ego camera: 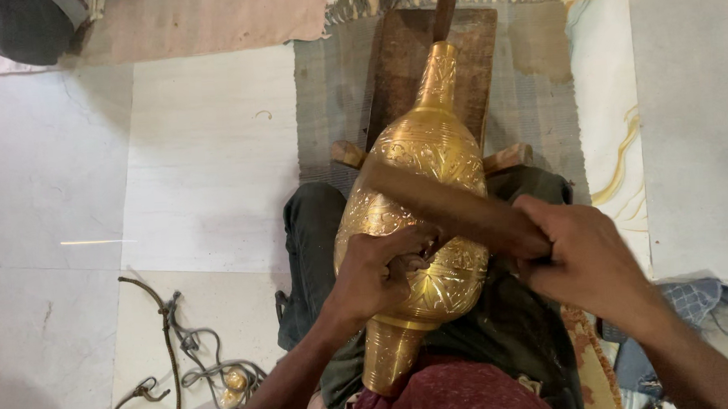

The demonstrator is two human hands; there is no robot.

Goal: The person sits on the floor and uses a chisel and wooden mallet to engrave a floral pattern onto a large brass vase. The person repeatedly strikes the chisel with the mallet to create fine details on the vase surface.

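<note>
1. A brass vase (417,202) lies on its side across the person's lap at the middle of the view, its neck pointing to 12 o'clock and its foot to 6 o'clock, near the maroon shirt (462,392)
2. The vase's neck rests over a wooden board (403,72) at 12 o'clock; two wooden pegs (347,154) stick out at 9 and 3 o'clock of the vase's shoulder
3. The left hand (379,273) sits on the vase's belly at about 7 o'clock of its middle, fingers curled shut around a small tool pressed to the engraved surface; the tool itself is mostly hidden
4. The right hand (583,256) is at 4 o'clock of the vase, fingers wrapped tight on the end of a wooden stick (442,205)
5. The stick is motion-blurred and slants from the right hand up towards 10 o'clock, crossing the vase just above the left hand
6. A grey mat (331,108) lies under the board
7. On the floor tiles (207,162) at 8 o'clock a cord (169,336) trails, with a hook at its end
</note>
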